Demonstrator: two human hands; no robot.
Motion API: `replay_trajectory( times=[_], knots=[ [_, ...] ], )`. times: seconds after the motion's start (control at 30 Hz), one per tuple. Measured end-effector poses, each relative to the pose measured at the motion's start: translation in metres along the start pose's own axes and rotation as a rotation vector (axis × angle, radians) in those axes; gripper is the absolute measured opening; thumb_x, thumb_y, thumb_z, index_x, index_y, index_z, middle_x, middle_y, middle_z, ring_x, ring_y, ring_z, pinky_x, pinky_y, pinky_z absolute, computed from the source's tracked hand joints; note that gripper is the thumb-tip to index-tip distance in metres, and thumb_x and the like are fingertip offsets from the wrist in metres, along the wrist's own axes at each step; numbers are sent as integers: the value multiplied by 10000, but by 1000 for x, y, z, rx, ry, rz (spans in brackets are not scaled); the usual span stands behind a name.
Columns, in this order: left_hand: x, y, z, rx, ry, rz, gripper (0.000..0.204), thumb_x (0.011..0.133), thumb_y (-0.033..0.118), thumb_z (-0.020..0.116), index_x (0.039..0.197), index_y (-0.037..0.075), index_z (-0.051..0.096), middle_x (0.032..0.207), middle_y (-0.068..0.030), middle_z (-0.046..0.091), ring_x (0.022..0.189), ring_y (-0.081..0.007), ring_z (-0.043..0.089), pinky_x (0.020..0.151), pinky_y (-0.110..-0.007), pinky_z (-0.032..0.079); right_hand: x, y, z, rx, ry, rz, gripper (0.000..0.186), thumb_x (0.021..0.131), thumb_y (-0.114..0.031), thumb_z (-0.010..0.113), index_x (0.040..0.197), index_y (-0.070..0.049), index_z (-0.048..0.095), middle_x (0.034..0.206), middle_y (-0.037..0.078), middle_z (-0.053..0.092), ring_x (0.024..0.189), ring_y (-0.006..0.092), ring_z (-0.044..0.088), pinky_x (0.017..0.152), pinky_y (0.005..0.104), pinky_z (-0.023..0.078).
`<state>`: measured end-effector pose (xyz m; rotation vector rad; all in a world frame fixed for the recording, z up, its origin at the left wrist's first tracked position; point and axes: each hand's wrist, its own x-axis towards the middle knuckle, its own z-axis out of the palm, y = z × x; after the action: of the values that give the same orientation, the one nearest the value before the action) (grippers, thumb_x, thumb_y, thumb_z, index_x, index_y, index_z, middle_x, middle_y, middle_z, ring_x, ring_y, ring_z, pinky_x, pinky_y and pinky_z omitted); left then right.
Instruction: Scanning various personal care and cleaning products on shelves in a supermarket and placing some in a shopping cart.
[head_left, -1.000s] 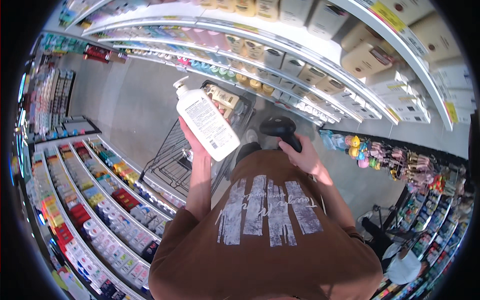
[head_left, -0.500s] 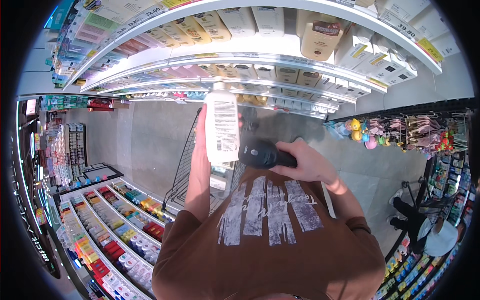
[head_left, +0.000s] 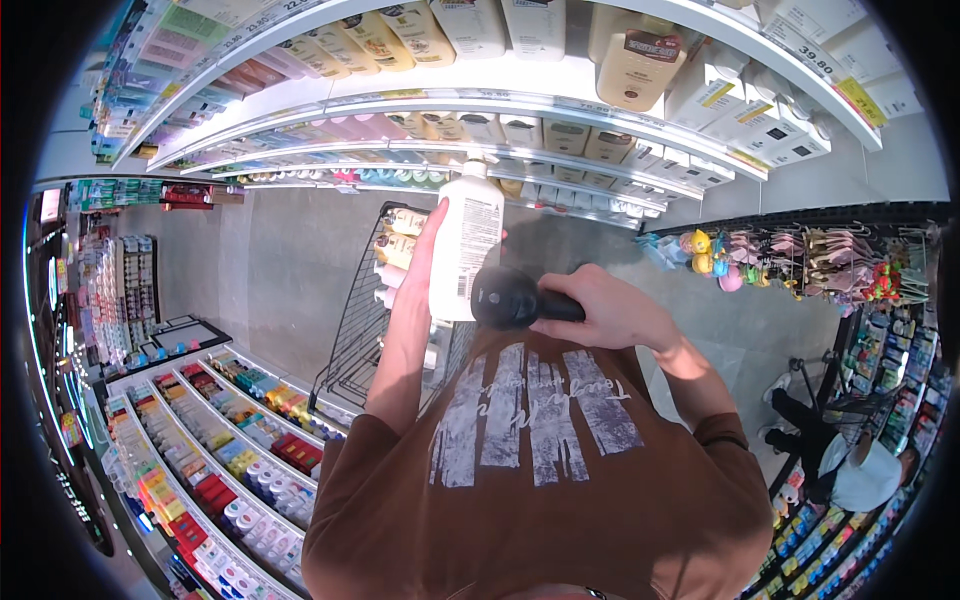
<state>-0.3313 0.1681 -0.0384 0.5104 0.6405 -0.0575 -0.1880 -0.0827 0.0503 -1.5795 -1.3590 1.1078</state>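
Note:
My left hand (head_left: 427, 250) is wrapped round a white pump bottle (head_left: 470, 230), held upright with a printed label and a barcode facing me. My right hand (head_left: 598, 308) grips a black handheld scanner (head_left: 505, 298), its head right beside the bottle's lower right part, pointed toward the label; whether they touch I cannot tell. Below and left of the bottle is a wire shopping cart (head_left: 350, 340) holding several cream-coloured bottles (head_left: 398, 250).
White shelves (head_left: 480, 100) of bottles span the top. Tiered product racks (head_left: 200, 440) stand at left, hanging plush goods (head_left: 720, 260) at right. Another person (head_left: 850, 465) in dark trousers is at the lower right beside a cart. Grey floor (head_left: 270, 270) lies between.
The bottle went from tilted to upright and moved right. The scanner moved down and left to the bottle, its head turning toward it. The view shifted, showing more of the upper shelves.

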Motion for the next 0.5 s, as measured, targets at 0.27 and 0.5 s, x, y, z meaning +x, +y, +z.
replay_trajectory(
  times=[0.27,0.5],
  knots=[
    [-1,-2,3,-42,29,36,696,1013,573,472,1414,9,549,1183,-271,689,978,-354,719,814,-468,617,-2,5,6,-5,150,-80,336,936,-317,734,1045,-9,657,762,206,663,683,389,648,644,415,503],
    [32,21,16,97,65,488,650,994,480,545,1436,8,476,1319,-208,607,1176,-322,633,1020,-482,522,-31,7,-5,71,278,4,345,934,-320,748,1050,-6,665,704,176,633,605,322,601,607,383,473]
  ],
)
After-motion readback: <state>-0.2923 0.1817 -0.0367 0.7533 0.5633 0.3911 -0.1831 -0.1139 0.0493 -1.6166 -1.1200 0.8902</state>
